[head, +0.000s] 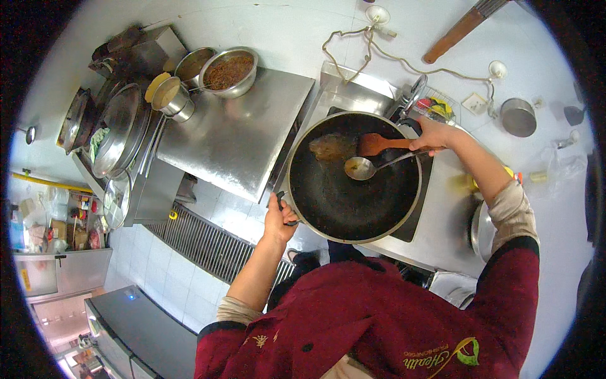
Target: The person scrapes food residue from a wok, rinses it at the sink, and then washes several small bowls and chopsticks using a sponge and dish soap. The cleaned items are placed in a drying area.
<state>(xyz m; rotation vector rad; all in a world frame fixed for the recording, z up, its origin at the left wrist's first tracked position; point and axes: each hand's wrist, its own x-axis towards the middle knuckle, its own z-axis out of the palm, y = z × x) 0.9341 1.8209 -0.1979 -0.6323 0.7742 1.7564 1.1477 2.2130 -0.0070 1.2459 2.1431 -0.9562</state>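
Observation:
A wide black wok [350, 203] sits over a dark cooktop [415, 208] in front of me. My left hand [280, 219] is closed around its near-left black handle [292, 221]. At the far right rim, my right hand [433, 135] grips the ends of a wooden spatula [376, 144] and a metal ladle [360, 168]. The wok's other handle [410, 124] lies right at those fingers; whether they grip it too is unclear. Both utensil heads are inside the wok, the ladle with a little yellowish liquid in its bowl. Near the spatula, a thin brownish patch [331, 147] shows on the wok's inner surface.
Left of the wok stands a steel worktop [236, 132] with a bowl of brown crumbly food [230, 71], metal pots [168, 97] and large lids [120, 128]. A wire basket [438, 106] and wall cords [426, 70] are behind. A floor grate [208, 241] runs below left.

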